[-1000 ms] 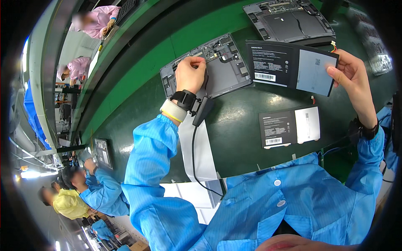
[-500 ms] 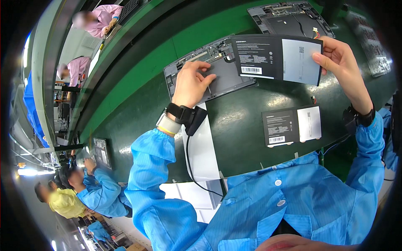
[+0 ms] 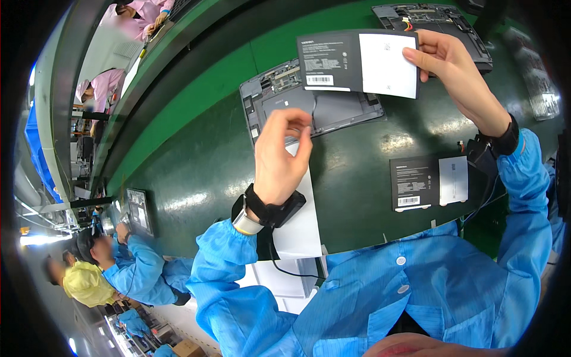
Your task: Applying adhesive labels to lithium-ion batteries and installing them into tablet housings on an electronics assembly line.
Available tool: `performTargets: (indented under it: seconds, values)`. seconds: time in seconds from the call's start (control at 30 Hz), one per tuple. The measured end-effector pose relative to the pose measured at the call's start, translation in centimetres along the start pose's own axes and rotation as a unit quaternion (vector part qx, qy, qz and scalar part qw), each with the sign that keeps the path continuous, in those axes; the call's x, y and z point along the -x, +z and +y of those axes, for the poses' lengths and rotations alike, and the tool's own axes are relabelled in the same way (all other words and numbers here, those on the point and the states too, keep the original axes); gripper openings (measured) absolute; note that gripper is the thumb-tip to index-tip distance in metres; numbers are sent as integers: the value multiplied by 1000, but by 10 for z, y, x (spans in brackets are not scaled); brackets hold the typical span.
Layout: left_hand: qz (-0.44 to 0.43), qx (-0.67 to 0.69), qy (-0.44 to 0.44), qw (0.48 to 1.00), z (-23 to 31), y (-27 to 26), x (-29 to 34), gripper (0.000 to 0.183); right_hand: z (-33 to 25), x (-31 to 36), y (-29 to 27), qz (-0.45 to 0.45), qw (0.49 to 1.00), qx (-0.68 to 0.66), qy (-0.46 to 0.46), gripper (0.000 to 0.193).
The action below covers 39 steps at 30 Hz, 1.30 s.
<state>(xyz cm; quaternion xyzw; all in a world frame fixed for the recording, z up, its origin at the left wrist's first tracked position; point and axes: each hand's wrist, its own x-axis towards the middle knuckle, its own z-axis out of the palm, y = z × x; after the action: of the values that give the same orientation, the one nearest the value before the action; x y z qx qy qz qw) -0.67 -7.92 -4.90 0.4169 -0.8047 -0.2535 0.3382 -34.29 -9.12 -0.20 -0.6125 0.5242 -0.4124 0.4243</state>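
Note:
My right hand (image 3: 443, 59) pinches the right end of a flat battery pack (image 3: 330, 65), thumb on its white panel and fingers behind. The pack has a black printed half and hangs above an opened laptop chassis (image 3: 345, 113), hiding part of its circuit board. In front of the chassis's left side, my left hand (image 3: 281, 154) hovers with fingers loosely curled and thumb slightly apart; nothing shows in it. A second battery pack (image 3: 410, 185), black and silver, lies on the green bench (image 3: 357, 149) nearer me, a small wire connector at its upper edge.
Another opened chassis (image 3: 440, 27) sits at the far right, beside stacked clear plastic trays (image 3: 532, 74). A white sheet (image 3: 297, 229) lies under my left forearm. A black cable (image 3: 285, 271) runs from my left wrist strap. Co-workers sit at the left, near another device (image 3: 140, 211).
The held battery pack has moved left and up with my right hand. My left hand has drawn back from the chassis toward me. My view has shifted slightly.

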Motion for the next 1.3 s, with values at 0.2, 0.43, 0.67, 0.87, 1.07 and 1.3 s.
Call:
performTargets:
  seconds: [0.2, 0.43, 0.67, 0.87, 1.07, 1.3]
  values:
    - [5, 285, -308, 908, -39, -4, -19, 53, 0, -12, 9, 32, 999, -24, -22, 28]
    - [-94, 215, -317, 919, -34, 12, -74, 66, -4, -6, 3, 54, 998, -32, -23, 29]
    - [-78, 127, -301, 942, -62, 20, -80, 56, -6, 2, -5, 54, 998, -33, -22, 30]
    - [-82, 87, -351, 929, -51, 21, -95, 42, -1, 6, -10, 69, 996, -43, -28, 31]
    - [-90, 46, -253, 962, -62, 16, -88, 41, -6, 11, -13, 57, 996, -58, -29, 29]
    - [-85, 156, -374, 910, -45, 14, -91, 43, -2, 13, -20, 57, 997, -47, -26, 26]
